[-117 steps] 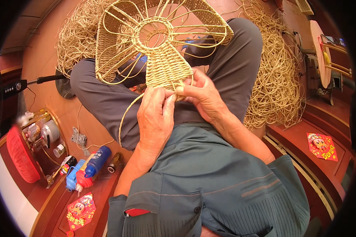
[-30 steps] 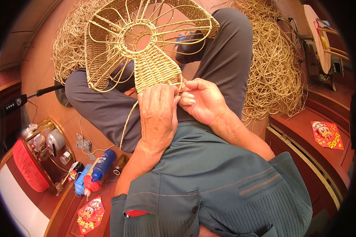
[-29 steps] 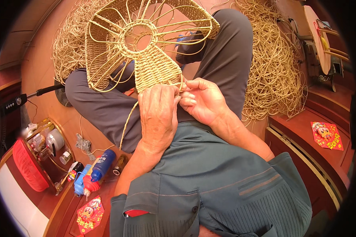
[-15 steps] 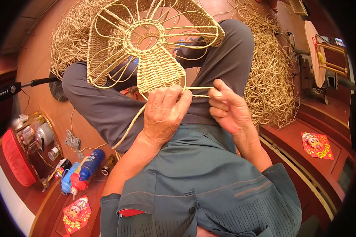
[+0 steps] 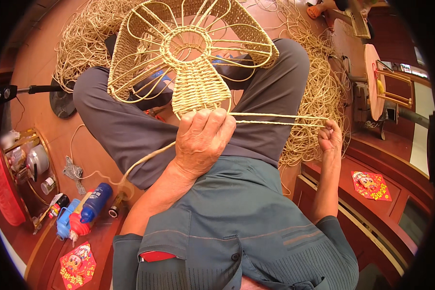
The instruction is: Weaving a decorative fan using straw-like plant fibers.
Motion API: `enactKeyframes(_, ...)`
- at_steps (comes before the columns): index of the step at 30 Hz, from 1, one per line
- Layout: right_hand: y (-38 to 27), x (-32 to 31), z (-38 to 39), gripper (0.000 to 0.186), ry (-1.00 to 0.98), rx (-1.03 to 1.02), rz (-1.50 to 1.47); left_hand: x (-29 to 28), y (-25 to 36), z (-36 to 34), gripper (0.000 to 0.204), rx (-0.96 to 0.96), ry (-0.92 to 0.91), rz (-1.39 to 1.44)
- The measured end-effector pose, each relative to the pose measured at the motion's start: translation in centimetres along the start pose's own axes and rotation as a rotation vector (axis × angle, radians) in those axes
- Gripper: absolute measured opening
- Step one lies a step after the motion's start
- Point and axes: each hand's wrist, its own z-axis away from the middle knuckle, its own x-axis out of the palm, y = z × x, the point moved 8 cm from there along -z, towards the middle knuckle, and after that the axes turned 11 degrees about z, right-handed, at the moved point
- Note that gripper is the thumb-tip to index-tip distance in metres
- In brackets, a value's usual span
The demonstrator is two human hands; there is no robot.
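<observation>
Left of the wicker frame (image 5: 191, 66) lies a loose heap of cord (image 5: 84, 41). The frame sits over the bent legs (image 5: 282, 87), which seem to prop it. Just below it, the left hand (image 5: 203, 137) is curled around its lower edge, fingertips hidden, probably bracing it. From that edge, doubled cord (image 5: 275, 115) runs straight rightward to the right hand (image 5: 330, 135), which pinches its far end, likely for tension.
</observation>
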Motion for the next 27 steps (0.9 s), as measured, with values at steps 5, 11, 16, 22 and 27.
enactKeyframes(5,-1.1,0.5,-2.7,0.011,0.078,-0.274,0.503,0.3,-0.1,0.1,0.013,-0.003,-0.035,0.01)
enactKeyframes(11,-0.7,23.7,18.6,0.045,-0.214,-1.153,1.378,-0.2,-0.1,0.9,0.025,-0.016,-0.038,0.02)
enactKeyframes(16,6.5,28.8,21.3,0.03,-0.626,-1.159,1.313,0.2,0.2,0.4,0.023,-0.02,-0.042,0.031)
enactKeyframes(22,4.9,27.1,19.1,0.008,-0.719,-1.378,1.399,-0.4,0.2,0.5,0.022,-0.029,0.013,0.027)
enactKeyframes(27,-15.5,7.9,4.9,0.031,0.144,-1.07,1.41,-0.9,-0.1,0.6,0.022,-0.033,0.02,0.055)
